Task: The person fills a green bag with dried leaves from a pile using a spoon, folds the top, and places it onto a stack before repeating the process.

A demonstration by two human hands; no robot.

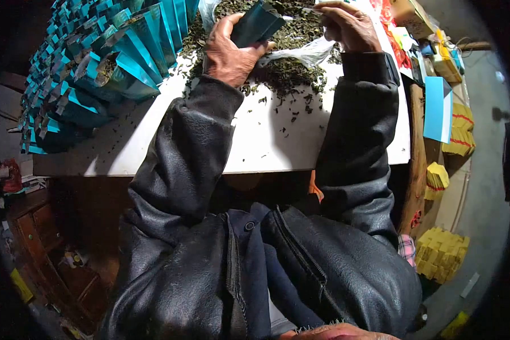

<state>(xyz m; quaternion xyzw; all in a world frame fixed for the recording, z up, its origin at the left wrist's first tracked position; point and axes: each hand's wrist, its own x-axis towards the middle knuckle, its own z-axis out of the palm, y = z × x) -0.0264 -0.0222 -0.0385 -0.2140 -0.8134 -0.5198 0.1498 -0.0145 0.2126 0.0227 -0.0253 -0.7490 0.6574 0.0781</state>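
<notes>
My left hand (228, 52) grips a teal foil pouch (257, 24) held upright above a heap of dark loose tea leaves (286, 71) on the white table (266, 141). My right hand (348, 24) reaches into the heap at the far side, fingers curled over leaves beside a clear plastic sheet (309, 52). Both arms wear black leather jacket sleeves.
Several filled teal pouches (105, 62) stand in rows on the table's left. Coloured boxes and packets (413, 22) lie at the right edge, beside a blue sheet (438, 107). Yellow stacks (441, 254) sit on the floor at right. A wooden cabinet (37, 238) stands lower left.
</notes>
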